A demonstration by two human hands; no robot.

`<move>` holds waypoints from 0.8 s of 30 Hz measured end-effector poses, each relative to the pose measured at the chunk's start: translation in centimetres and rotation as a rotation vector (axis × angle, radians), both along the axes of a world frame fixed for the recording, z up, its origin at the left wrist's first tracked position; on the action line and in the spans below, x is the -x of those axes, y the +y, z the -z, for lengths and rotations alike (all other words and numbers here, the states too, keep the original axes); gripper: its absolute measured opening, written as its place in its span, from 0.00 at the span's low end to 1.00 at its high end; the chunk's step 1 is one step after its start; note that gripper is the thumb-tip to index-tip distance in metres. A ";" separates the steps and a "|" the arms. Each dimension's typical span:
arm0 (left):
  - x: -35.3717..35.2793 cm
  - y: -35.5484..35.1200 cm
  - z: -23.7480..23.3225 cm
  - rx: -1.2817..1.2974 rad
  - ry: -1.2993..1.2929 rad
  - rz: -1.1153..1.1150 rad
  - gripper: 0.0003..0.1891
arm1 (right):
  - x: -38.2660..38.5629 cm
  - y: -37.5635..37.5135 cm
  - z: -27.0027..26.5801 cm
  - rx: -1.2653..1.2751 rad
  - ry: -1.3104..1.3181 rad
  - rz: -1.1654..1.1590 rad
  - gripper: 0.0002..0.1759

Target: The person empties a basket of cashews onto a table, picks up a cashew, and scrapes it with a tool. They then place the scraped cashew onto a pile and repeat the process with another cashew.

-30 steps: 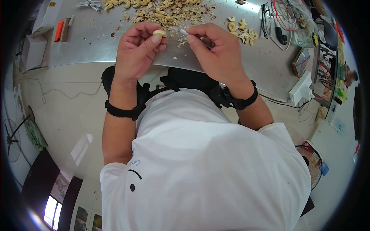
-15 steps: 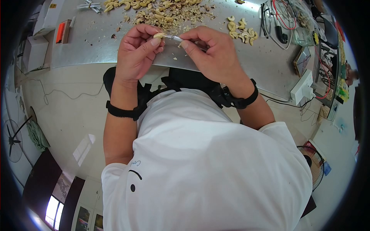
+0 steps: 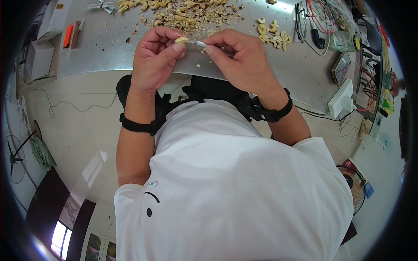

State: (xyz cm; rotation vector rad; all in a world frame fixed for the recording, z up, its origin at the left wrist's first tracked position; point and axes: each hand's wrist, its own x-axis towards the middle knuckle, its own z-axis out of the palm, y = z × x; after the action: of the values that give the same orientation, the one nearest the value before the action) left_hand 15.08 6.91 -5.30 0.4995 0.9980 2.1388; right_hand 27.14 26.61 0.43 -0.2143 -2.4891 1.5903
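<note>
Between thumb and fingers, my left hand (image 3: 157, 56) pinches a pale cashew nut (image 3: 181, 39) above the table's near edge. My right hand (image 3: 239, 56) is closed on a slim silver craft knife (image 3: 200, 43), its thin tip pointing left and right at the nut. Beyond both hands lies a heap of cashews and brown skin crumbs (image 3: 187, 19). A smaller group of pale cashews (image 3: 274, 35) sits to the right of my right hand. A few crumbs dot the metal tabletop (image 3: 104, 52) under my hands.
An orange-and-brown block (image 3: 69, 35) and white boxes (image 3: 40, 61) stand at the left. Silver tool handles (image 3: 101, 6) lie at the back left. On the right are cables (image 3: 311, 26), a glass jar (image 3: 343, 42) and a white power strip (image 3: 342, 99) by the table edge.
Both hands stay in nearly the same place. The cashew has tilted slightly in my left fingers, and the knife tip remains at its end.
</note>
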 end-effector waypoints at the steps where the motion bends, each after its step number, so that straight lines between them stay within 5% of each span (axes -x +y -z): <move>1: -0.1 0.1 -0.1 0.003 0.002 -0.007 0.11 | 0.0 0.0 0.0 0.005 -0.006 0.001 0.07; 24: -0.1 0.0 0.2 0.001 0.046 -0.014 0.10 | 0.2 -0.2 -0.4 0.041 -0.035 0.036 0.06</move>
State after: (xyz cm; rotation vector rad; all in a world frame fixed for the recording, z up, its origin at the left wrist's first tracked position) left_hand 15.19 6.94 -5.54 0.5449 1.0313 2.1479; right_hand 26.93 26.42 0.81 -0.2939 -2.4650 1.6383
